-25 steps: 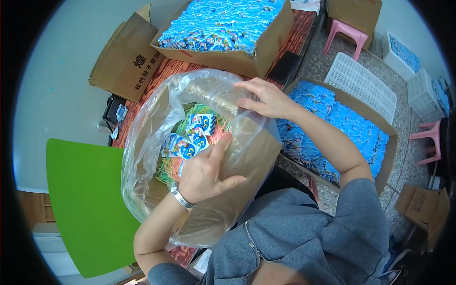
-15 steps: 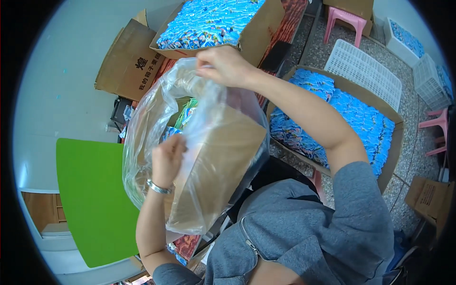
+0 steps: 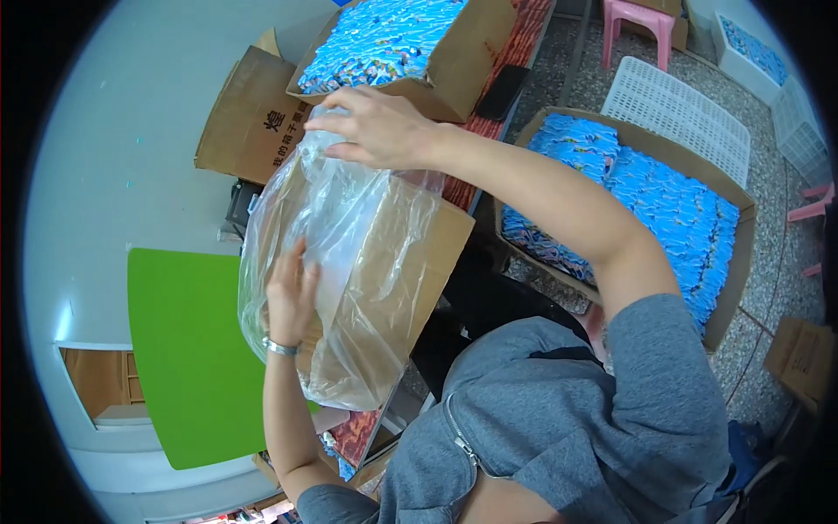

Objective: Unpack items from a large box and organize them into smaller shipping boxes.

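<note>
Two hands are busy with one clear bag. The bag is being pulled over a brown box. Its top is pinched shut in the right hand. The left hand is pressed flat on the bag's side, fingers together. The bag is held up in the air, above a green board's right edge. Its long side runs up and down, closed end up. Next, a firm pull down is likely needed.

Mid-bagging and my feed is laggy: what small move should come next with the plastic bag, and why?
Probably draw the right hand downward, since it pinches the clear plastic bag above the cardboard box, while the left hand presses the bag's side and loose film bunches there.
</note>
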`<state>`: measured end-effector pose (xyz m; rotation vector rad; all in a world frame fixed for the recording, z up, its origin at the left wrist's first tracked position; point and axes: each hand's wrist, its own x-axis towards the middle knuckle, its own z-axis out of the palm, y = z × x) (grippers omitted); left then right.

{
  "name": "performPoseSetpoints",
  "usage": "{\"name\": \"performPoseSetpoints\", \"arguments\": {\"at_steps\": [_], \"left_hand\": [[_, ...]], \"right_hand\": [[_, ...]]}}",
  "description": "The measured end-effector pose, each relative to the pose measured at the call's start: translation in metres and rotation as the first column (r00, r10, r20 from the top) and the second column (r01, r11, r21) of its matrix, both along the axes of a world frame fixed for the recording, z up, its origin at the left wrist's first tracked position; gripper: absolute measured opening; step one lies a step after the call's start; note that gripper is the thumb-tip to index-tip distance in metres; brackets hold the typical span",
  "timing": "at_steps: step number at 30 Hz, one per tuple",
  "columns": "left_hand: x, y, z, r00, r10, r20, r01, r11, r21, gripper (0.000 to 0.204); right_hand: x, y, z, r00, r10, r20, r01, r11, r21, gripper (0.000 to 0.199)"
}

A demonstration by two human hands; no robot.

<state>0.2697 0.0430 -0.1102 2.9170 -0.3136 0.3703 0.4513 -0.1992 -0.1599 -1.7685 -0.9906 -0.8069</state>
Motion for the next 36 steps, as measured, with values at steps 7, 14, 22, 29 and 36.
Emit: {"name": "performPoseSetpoints", "arguments": {"at_steps": [7,14,22,29,36], "left_hand": [[-0.035,-0.073,-0.024,0.993,-0.082,-0.084,0.098,0.973,0.208,0.057],[-0.032,-0.068,-0.030,0.910,-0.306,0.278,0.205,0.918,0.340,0.039],[-0.070,-0.113,-0.055,0.863,-0.503,0.050,0.491,0.858,0.149,0.043],[-0.095,-0.101,-0.057,0.866,-0.482,0.134,0.416,0.843,0.342,0.054],[-0.104,-0.053,-0.059,0.994,0.060,0.095,-0.091,0.928,0.361,0.082]], "right_hand": [[-0.023,-0.028,-0.042,0.958,0.259,0.123,-0.179,0.876,-0.447,0.036],[-0.029,-0.024,-0.037,0.939,0.278,0.202,-0.230,0.945,-0.230,0.015],[-0.062,-0.087,-0.017,0.914,0.330,-0.234,-0.405,0.738,-0.540,0.018],[-0.069,-0.054,0.000,0.992,0.113,0.059,-0.095,0.962,-0.255,0.044],[-0.053,-0.017,-0.054,0.985,0.092,0.143,-0.022,0.903,-0.429,0.063]]}}
